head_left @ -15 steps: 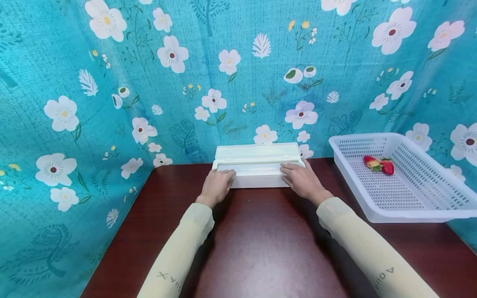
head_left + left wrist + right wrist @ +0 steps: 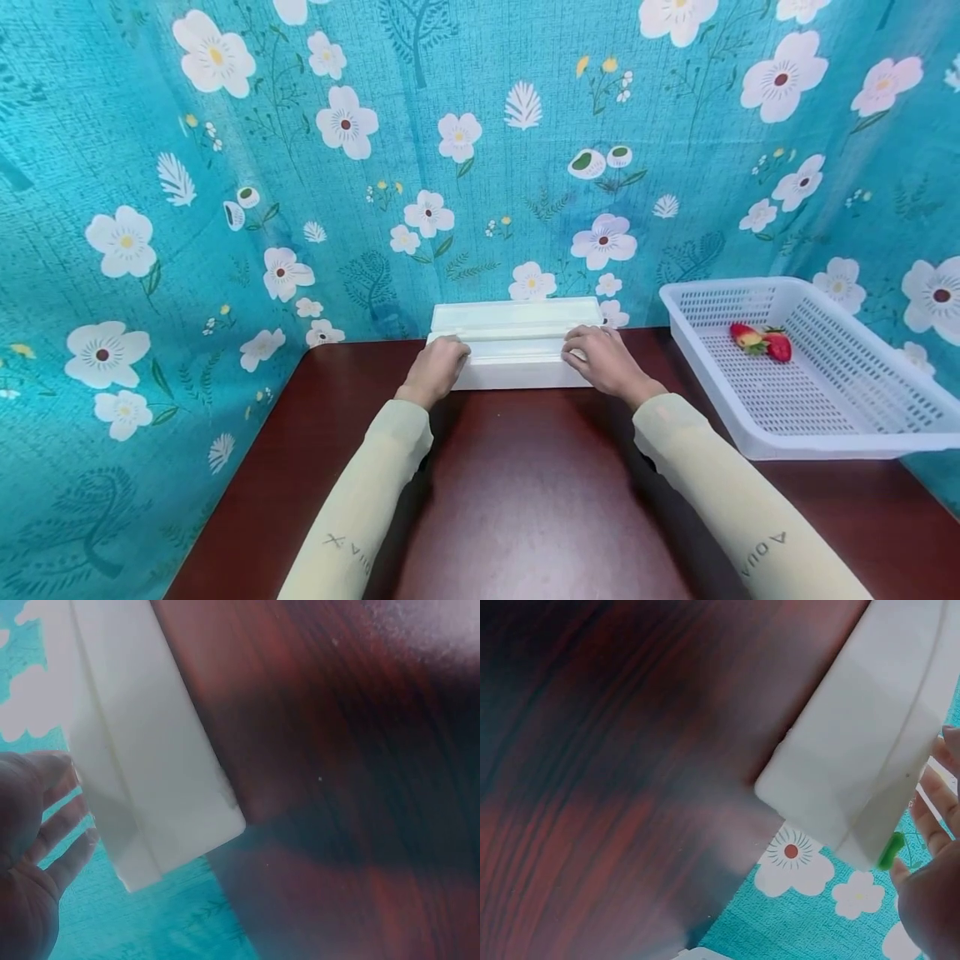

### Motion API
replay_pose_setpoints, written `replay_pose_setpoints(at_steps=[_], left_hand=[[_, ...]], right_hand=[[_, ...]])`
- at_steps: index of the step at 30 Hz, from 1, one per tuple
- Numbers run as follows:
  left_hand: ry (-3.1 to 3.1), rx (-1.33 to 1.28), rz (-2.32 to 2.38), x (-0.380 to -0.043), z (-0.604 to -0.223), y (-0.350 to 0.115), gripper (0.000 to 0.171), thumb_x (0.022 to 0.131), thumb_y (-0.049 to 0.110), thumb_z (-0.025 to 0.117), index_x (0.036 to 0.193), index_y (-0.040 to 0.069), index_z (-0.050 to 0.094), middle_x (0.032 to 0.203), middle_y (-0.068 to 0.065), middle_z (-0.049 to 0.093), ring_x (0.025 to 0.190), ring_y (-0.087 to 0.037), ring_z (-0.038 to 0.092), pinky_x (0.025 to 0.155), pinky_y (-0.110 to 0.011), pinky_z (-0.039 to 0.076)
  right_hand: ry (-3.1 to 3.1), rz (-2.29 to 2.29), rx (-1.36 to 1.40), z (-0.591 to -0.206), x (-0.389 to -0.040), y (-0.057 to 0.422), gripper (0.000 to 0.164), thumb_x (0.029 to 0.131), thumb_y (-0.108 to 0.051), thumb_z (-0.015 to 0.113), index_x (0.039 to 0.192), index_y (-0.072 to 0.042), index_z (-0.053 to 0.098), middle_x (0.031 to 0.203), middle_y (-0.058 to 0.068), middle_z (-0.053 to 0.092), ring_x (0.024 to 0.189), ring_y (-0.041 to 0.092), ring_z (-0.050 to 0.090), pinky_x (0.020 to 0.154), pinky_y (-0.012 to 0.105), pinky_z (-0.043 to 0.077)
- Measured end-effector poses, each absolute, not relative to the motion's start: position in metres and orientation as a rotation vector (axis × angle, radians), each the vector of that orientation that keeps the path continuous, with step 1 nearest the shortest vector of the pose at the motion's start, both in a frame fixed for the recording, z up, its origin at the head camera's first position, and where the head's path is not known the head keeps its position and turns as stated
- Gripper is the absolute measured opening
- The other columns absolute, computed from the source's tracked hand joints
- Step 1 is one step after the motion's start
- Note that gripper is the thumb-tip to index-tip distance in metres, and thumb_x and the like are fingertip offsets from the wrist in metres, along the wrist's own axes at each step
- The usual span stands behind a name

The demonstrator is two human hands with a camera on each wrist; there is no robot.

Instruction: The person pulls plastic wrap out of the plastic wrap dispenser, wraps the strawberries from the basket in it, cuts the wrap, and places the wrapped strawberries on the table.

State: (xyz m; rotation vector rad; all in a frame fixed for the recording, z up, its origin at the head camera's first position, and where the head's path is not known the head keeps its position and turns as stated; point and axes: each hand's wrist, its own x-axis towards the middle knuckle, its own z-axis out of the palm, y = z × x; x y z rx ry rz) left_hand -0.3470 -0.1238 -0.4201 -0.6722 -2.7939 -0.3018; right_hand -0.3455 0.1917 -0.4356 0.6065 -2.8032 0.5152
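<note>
A long white box [image 2: 517,375] stands against the back wall, its hinged lid [image 2: 517,314] raised and leaning back. At the box's left end, my left hand [image 2: 437,367] has curled fingers along the top edge of the opening. The right hand [image 2: 606,360] mirrors it at the other end, fingers also bent over the edge. Fingers [image 2: 64,825] meet the top edge in the left wrist view. In the right wrist view, a small green piece [image 2: 891,850] sits at the box's end, close to the right hand. The fingertips' exact contact is partly hidden.
A white perforated plastic basket [image 2: 712,400] stands to the right, with a few strawberries [image 2: 777,343] inside. Everything rests on a dark reddish-brown table [image 2: 517,483]. Blue flowered cloth [image 2: 487,208] hangs behind and at the left side.
Both hands have risen slightly relative to the box, and their fingers look more curled. The box and basket sit a little lower in view as the head camera shifts.
</note>
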Motion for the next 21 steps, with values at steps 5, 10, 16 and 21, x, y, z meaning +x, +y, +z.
replay_pose_setpoints(at_steps=[5, 10, 16, 21], left_hand=[[-2.791, -0.677, -0.202, -0.352, -0.42, -0.121, 0.018, 0.102, 0.002, 0.063, 0.092, 0.006, 0.077, 0.09, -0.009, 0.067, 0.087, -0.023, 0.069, 0.074, -0.034, 0.057], [-2.774, -0.685, -0.139, -0.355, -0.419, -0.12, 0.013, 0.101, -0.001, 0.064, 0.1, 0.005, 0.076, 0.097, -0.011, 0.069, 0.091, -0.025, 0.072, 0.078, -0.035, 0.06], [-2.764, -0.681, -0.116, -0.356, -0.417, -0.121, 0.011, 0.099, 0.002, 0.07, 0.108, 0.006, 0.074, 0.1, -0.011, 0.072, 0.09, -0.023, 0.072, 0.082, -0.033, 0.061], [-2.748, -0.712, -0.082, -0.36, -0.416, -0.123, 0.01, 0.102, 0.002, 0.064, 0.107, 0.006, 0.073, 0.095, -0.011, 0.073, 0.086, -0.023, 0.073, 0.076, -0.034, 0.061]], right_hand=[[-2.777, 0.444, 0.595, -0.433, -0.35, 0.187, 0.011, 0.1, -0.013, 0.069, 0.099, -0.009, 0.078, 0.115, 0.011, 0.073, 0.116, 0.033, 0.064, 0.116, 0.067, 0.034], [-2.737, 0.281, 0.607, -0.433, -0.353, 0.183, 0.008, 0.099, -0.01, 0.068, 0.096, -0.011, 0.074, 0.106, 0.008, 0.072, 0.105, 0.03, 0.065, 0.113, 0.063, 0.039], [-2.723, 0.198, 0.606, -0.432, -0.354, 0.181, 0.006, 0.099, -0.013, 0.071, 0.101, -0.009, 0.075, 0.104, 0.008, 0.072, 0.102, 0.028, 0.064, 0.108, 0.057, 0.045], [-2.727, 0.206, 0.591, -0.431, -0.354, 0.18, 0.006, 0.098, -0.013, 0.072, 0.102, -0.009, 0.073, 0.105, 0.01, 0.072, 0.102, 0.029, 0.065, 0.1, 0.053, 0.05]])
